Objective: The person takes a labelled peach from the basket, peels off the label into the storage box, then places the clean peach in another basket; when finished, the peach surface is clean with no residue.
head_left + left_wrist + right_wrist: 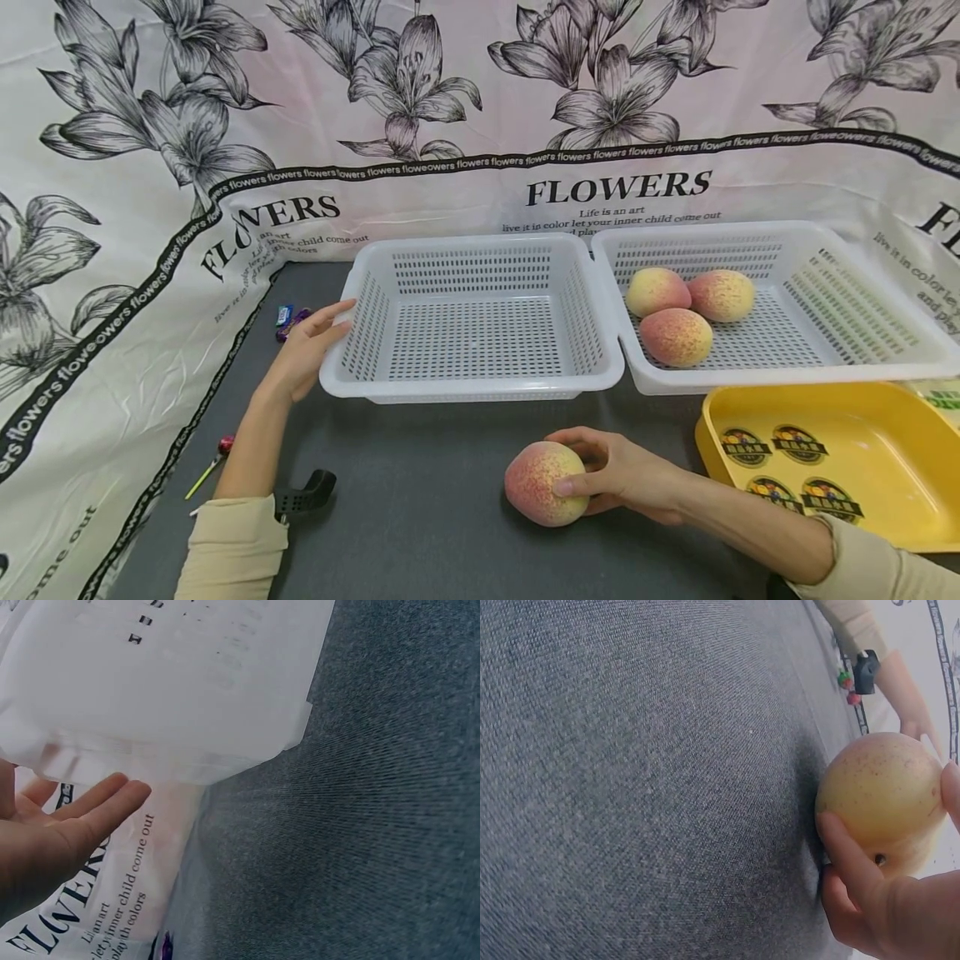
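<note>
From the head camera, my right hand (626, 479) has its fingers curled round a peach (545, 482) sitting on the dark worktop (420, 500), just in front of the empty white basket (480, 387). My left hand (307, 350) lies flat against that basket's left wall, fingers straight. Three more peaches (678, 312) lie in the right basket (787, 375).

The left wrist view shows straight fingers (105, 802) beside the basket's rim (172, 761).

The right wrist view shows fingers (847, 855) wrapped on the peach (881, 791), which touches the worktop. I judge this the grasp; a clean lift comes next.
</note>
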`<state>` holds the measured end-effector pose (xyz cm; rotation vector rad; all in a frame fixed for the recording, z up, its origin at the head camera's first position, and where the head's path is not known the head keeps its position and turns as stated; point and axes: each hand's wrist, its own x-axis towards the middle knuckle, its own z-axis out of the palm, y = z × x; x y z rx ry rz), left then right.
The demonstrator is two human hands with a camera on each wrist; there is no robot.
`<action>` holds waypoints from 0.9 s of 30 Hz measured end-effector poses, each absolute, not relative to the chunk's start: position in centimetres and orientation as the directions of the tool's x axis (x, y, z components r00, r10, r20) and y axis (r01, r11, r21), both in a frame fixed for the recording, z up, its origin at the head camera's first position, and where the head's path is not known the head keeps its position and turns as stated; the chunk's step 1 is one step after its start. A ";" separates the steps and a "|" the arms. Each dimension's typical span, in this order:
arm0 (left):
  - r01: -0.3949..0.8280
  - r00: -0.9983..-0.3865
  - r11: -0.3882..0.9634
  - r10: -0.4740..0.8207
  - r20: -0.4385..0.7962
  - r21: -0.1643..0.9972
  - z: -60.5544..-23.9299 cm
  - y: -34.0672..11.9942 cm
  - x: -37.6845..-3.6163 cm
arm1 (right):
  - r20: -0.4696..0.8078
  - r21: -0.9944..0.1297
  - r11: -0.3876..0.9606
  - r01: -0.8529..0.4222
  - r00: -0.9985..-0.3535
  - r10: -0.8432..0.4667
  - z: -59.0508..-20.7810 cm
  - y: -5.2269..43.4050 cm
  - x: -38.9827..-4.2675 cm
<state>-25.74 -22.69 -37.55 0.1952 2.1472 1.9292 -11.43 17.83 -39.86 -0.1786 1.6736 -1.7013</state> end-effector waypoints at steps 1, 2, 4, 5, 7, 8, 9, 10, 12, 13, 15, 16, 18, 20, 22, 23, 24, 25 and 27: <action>-0.070 -0.960 0.107 0.262 -0.096 0.992 -37.6 -22.6 -25.7 | -0.382 -0.913 0.112 0.393 -0.724 -0.575 -39.9 17.9 -11.4; -0.073 -0.961 0.094 0.260 -0.096 0.993 -37.7 -22.6 -25.7 | -0.379 -0.914 0.109 0.391 -0.724 -0.576 -39.9 17.9 -11.5; -0.083 -0.961 0.067 0.257 -0.097 0.994 -38.0 -22.6 -25.7 | -0.373 -0.916 0.105 0.387 -0.726 -0.578 -39.9 18.0 -11.4; -0.084 -0.961 0.051 0.259 -0.095 0.995 -38.1 -22.6 -25.8 | -0.367 -0.918 0.100 0.384 -0.727 -0.580 -39.9 18.1 -11.4; -0.088 -0.961 0.028 0.260 -0.093 0.996 -38.3 -22.5 -25.8 | -0.360 -0.920 0.089 0.383 -0.729 -0.583 -39.6 18.4 -11.5; -0.089 -0.962 0.017 0.259 -0.091 0.996 -38.3 -22.5 -25.8 | -0.355 -0.921 0.086 0.380 -0.730 -0.584 -39.3 18.6 -11.5; -0.090 -0.962 0.009 0.258 -0.090 0.996 -38.4 -22.5 -25.7 | -0.350 -0.924 0.085 0.374 -0.732 -0.585 -38.9 18.9 -11.5; -0.088 -0.962 0.004 0.258 -0.086 0.996 -38.5 -22.5 -25.7 | -0.344 -0.925 0.078 0.371 -0.733 -0.586 -38.4 19.2 -11.5; -0.082 -0.963 -0.006 0.257 -0.078 0.997 -38.5 -22.5 -25.7 | -0.324 -0.932 0.062 0.358 -0.740 -0.589 -37.0 20.0 -11.5; -0.077 -0.963 -0.011 0.258 -0.072 0.997 -38.6 -22.6 -25.7 | -0.302 -0.940 0.053 0.338 -0.748 -0.591 -36.2 20.5 -11.5; -0.069 -0.965 -0.029 0.254 -0.060 0.997 -38.6 -22.6 -25.6 | -0.255 -0.957 0.040 0.286 -0.771 -0.583 -34.5 21.5 -11.5; -0.065 -0.965 -0.035 0.256 -0.054 0.997 -38.6 -22.6 -25.6 | -0.225 -0.966 0.028 0.257 -0.784 -0.579 -33.7 22.2 -11.6; -0.063 -0.964 -0.044 0.260 -0.049 0.997 -38.7 -22.6 -25.6 | -0.174 -0.980 0.019 0.196 -0.816 -0.551 -32.4 23.7 -11.8; -0.070 -0.965 -0.050 0.258 -0.055 0.996 -38.6 -22.6 -25.6 | -0.133 -0.989 0.009 0.150 -0.842 -0.523 -31.4 25.6 -12.2; -0.080 -0.962 -0.048 0.266 -0.065 0.996 -38.5 -22.5 -25.6 | -0.094 -0.993 -0.013 0.115 -0.869 -0.485 -30.9 27.8 -12.8; -0.087 -0.961 -0.051 0.267 -0.071 0.995 -38.5 -22.5 -25.6 | -0.080 -0.994 -0.026 0.103 -0.883 -0.462 -30.7 28.9 -13.3; -0.094 -0.960 -0.055 0.268 -0.076 0.994 -38.5 -22.5 -25.6 | -0.058 -0.995 -0.041 0.086 -0.891 -0.450 -30.6 30.1 -13.8; -0.099 -0.960 -0.054 0.267 -0.081 0.994 -38.5 -22.5 -25.6 | -0.045 -0.997 -0.041 0.069 -0.902 -0.430 -30.5 31.2 -14.2; -0.108 -0.959 -0.058 0.269 -0.089 0.992 -38.4 -22.5 -25.6 | -0.035 -0.999 -0.024 0.047 -0.930 -0.367 -30.4 33.3 -15.2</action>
